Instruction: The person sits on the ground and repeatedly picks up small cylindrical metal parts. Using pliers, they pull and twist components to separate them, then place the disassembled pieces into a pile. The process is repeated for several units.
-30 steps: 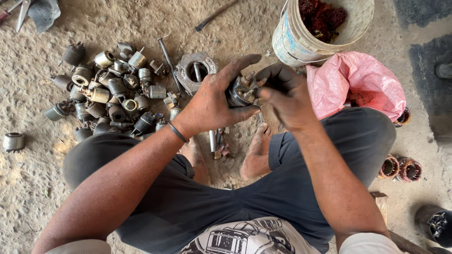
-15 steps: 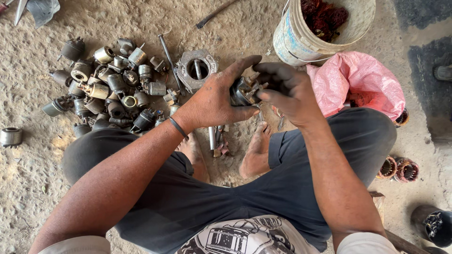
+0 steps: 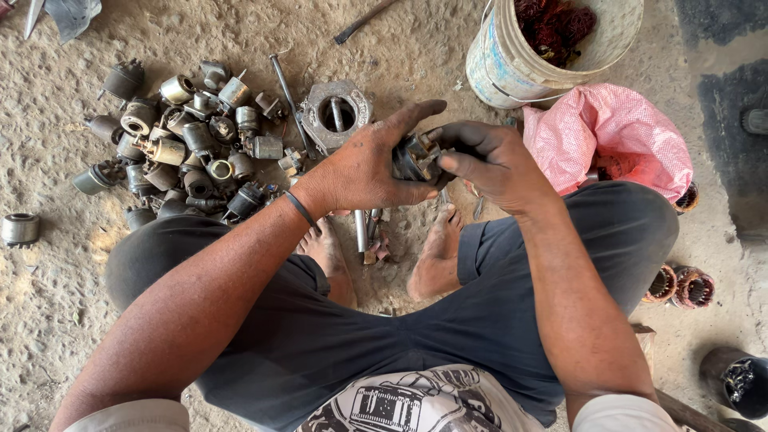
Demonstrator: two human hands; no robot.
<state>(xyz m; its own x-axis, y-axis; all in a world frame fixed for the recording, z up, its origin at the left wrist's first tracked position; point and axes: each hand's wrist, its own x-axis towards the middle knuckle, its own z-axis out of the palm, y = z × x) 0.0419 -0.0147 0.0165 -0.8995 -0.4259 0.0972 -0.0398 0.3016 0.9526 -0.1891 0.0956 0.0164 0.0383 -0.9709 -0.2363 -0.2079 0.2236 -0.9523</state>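
Both forearms reach forward over the knees and meet above the bare feet; left hand (image 3: 364,172) lies palm-down with the index finger stretched straight out, thumb and remaining fingers clamped on the small dark metal motor part (image 3: 414,158), while right hand (image 3: 488,160) curls in from the opposite side, fingertips pinched on the same part's end. The part sits between the two hands, just nearer than the grey square housing (image 3: 336,112), with the heap of metal cylinders (image 3: 184,144) beyond the left wrist on the dirt floor. Compared with half a second ago, the grip and hand positions are nearly unchanged; the right fingers have shifted slightly on the part.
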